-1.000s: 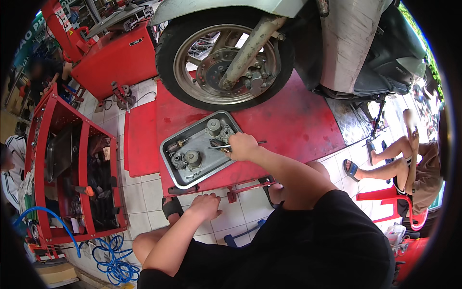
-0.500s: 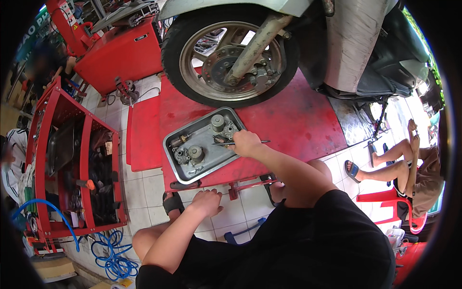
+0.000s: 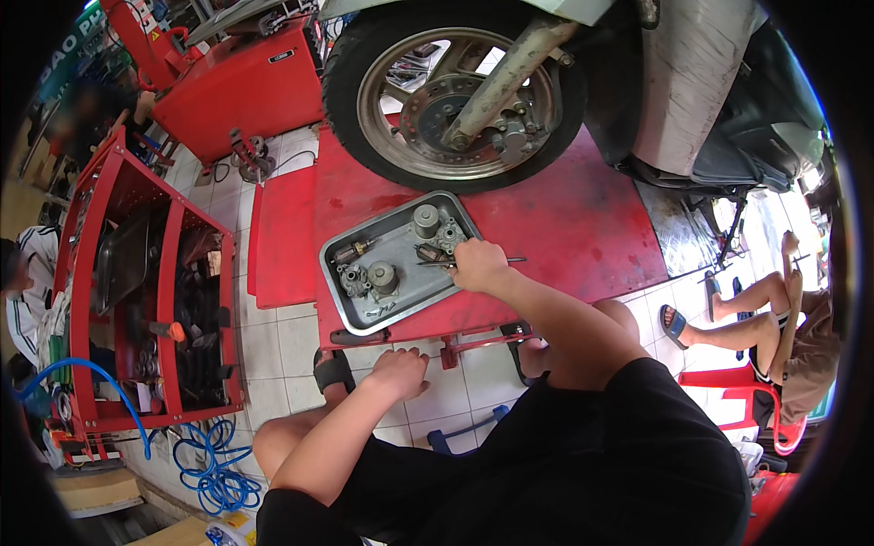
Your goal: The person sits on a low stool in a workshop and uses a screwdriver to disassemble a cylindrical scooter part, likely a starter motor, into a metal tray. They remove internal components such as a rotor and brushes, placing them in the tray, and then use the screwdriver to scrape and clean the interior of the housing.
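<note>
My right hand (image 3: 481, 266) is closed round a thin dark rod-like tool (image 3: 516, 260), whose far end reaches over a metal tray (image 3: 344, 314); its exact kind cannot be made out. Beside those fingers, in the tray, lies a small dark part (image 3: 426, 253). Close by is a motor-like metal part with a round can (image 3: 425, 221). A similar part (image 3: 382, 277) sits at the tray's near left, with small screws below it and a slim metal piece (image 3: 351, 249) above. My left hand (image 3: 401, 374) hangs in front of the platform, fingers curled, with nothing visible in them.
The tray rests on a red platform (image 3: 583, 227) under a scooter's front wheel (image 3: 341, 118). A dark-handled tool (image 3: 360, 338) lies at the platform's near edge. At left stands a red tool cart (image 3: 159, 300) near a coiled blue hose (image 3: 214, 469). Another person sits at right (image 3: 806, 337).
The whole view has shifted slightly, so the tray and wheel appear farther right. My right hand still grips the tool over the tray's edge; my left hand remains curled below it.
</note>
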`<state>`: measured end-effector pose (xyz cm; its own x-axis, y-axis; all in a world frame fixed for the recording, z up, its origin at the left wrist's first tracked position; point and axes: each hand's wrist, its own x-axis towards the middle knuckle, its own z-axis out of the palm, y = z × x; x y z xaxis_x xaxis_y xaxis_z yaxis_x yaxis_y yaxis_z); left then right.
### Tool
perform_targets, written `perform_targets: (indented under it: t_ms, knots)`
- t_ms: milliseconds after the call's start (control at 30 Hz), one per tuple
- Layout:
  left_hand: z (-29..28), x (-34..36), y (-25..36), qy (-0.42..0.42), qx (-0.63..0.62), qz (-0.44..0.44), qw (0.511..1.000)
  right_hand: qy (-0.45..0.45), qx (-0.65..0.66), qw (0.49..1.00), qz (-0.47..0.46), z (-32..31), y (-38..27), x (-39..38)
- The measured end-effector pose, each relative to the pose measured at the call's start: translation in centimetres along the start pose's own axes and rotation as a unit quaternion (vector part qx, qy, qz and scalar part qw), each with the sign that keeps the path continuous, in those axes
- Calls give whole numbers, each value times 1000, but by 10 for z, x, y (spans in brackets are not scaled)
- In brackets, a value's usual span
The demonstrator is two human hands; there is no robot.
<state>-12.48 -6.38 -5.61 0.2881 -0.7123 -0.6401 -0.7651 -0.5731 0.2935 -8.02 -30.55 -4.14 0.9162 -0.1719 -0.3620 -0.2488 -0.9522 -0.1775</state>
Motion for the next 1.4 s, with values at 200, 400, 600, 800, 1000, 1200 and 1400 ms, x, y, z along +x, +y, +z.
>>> perform_targets:
  t_ms: [200,400,600,800,1000,1200,1400]
  knots:
    - [6,3,-1,-3,-2,2,1000,5,0,1000,0,0,1,-1]
    - [10,2,-2,-16,21,1,1000,3,-4,1000,-8,3,-1,1]
    - [10,3,-5,-24,17,-4,1000,14,-4,1000,-7,4,1,3]
    - [10,8,-2,-37,21,-4,999,-4,-17,1000,-19,-8,-3,-6]
    - [8,22,-10,-26,-49,47,997,67,18,992,-101,-19,-6,-20]
    - [-20,21,-47,98,-322,180,924,134,163,954,-211,-18,-10,-33]
    - [-47,-28,-56,185,-591,77,781,156,329,903,-228,-7,-4,-45]
